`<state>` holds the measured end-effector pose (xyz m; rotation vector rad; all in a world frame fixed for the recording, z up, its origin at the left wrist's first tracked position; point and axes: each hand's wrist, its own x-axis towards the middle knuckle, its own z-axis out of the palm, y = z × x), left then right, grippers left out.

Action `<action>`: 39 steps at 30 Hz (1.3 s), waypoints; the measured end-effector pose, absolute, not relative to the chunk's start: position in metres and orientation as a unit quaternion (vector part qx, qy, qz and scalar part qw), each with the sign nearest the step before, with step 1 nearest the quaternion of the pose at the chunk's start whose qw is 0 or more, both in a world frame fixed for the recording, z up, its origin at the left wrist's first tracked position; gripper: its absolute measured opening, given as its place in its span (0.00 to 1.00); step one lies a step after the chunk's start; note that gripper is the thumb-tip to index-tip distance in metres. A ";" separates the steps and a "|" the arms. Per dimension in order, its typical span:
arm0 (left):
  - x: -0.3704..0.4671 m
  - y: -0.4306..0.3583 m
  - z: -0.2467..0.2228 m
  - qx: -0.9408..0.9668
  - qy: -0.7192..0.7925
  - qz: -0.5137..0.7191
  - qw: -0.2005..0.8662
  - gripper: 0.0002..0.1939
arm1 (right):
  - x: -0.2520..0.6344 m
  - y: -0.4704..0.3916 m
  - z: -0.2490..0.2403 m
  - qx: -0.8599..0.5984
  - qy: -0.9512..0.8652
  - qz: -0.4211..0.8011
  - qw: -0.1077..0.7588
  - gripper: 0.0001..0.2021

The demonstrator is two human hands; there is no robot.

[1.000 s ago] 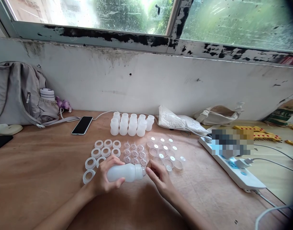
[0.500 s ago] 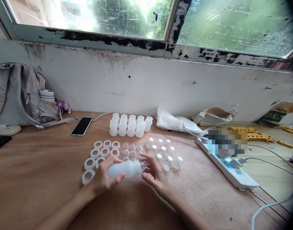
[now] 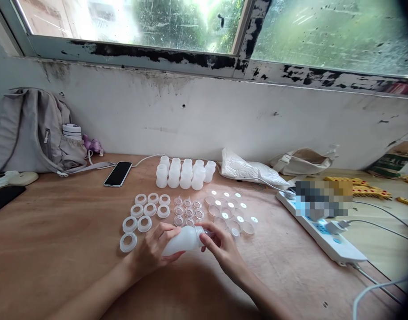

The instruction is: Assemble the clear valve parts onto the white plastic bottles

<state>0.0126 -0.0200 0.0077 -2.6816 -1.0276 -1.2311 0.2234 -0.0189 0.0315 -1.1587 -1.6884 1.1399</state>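
My left hand point(image 3: 157, 246) is wrapped round the body of a frosted white bottle point(image 3: 183, 240), which lies tilted nearly sideways. At the bottle's neck, the fingers of my right hand point(image 3: 220, 246) close on a clear nipple point(image 3: 208, 233), mostly hidden by them. Just beyond the hands lie several clear nipples point(image 3: 188, 212). White rings point(image 3: 144, 223) sit in rows to the left, and clear round caps with white discs point(image 3: 240, 219) are spread to the right. Several frosted bottles point(image 3: 186, 175) stand together farther back.
A phone point(image 3: 118, 174) lies at the back left near a grey backpack point(image 3: 37, 129). White plastic packaging point(image 3: 239, 168) rests by the wall. On the right are a power strip point(image 3: 324, 235) with cables, a beige pouch point(image 3: 302, 161) and yellow pieces point(image 3: 370, 191).
My right hand's fingers have closed in round the nipple at the bottle's neck. My left hand has shifted its hold on the bottle, and the view has moved slightly.
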 end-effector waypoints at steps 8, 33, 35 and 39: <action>0.018 -0.021 0.012 -0.840 -0.357 -0.401 -0.080 0.22 | 0.232 -0.010 0.046 -0.471 -0.685 0.465 0.303 0.18; 0.001 -0.005 0.023 -0.768 -0.422 -0.441 -0.196 0.16 | 0.248 0.015 0.059 -0.489 -0.677 0.314 0.452 0.12; 0.000 -0.005 0.023 -0.773 -0.421 -0.429 -0.202 0.16 | 0.239 0.015 0.045 -0.477 -0.678 0.327 0.453 0.12; 0.000 -0.004 0.021 -0.786 -0.419 -0.399 -0.219 0.17 | 0.230 0.007 0.023 -0.435 -0.668 0.388 0.463 0.12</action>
